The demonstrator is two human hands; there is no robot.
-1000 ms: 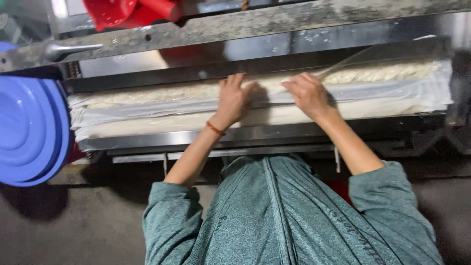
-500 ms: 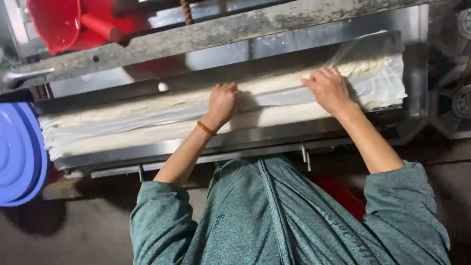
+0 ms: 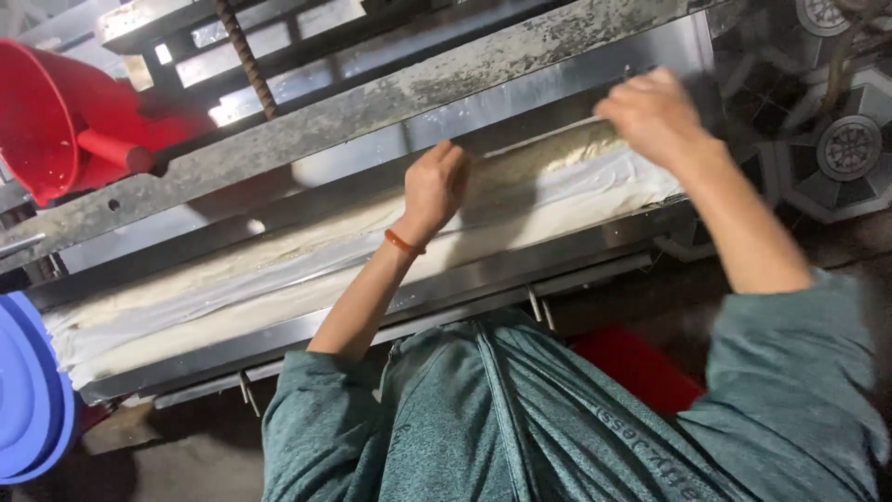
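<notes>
Your left hand (image 3: 435,186) lies on the white cloth (image 3: 279,279) near the middle of the long metal tray (image 3: 307,327), fingers together and curled down onto the fabric — pressing rather than pinching, as far as the view shows. Your right hand (image 3: 653,113) is up at the far right end of the tray, over the corner of the cloth; it is blurred, so you cannot tell whether the fingers have closed on the edge or only touch it.

The cloth runs the whole length of the tray, folded over a pale, crumbly filling (image 3: 548,158) that shows along the back edge. It looks thin, damp and limp, so judge it as something that will sag and cling, not hold a shape. The filling under it looks soft and likely to break or spill if the fabric is tugged. Take hold at the hem and the corners, where the layers are free, and keep a flat palm on the middle.

A red bucket (image 3: 56,121) hangs at upper left; blue lids (image 3: 28,400) sit at the left edge.
</notes>
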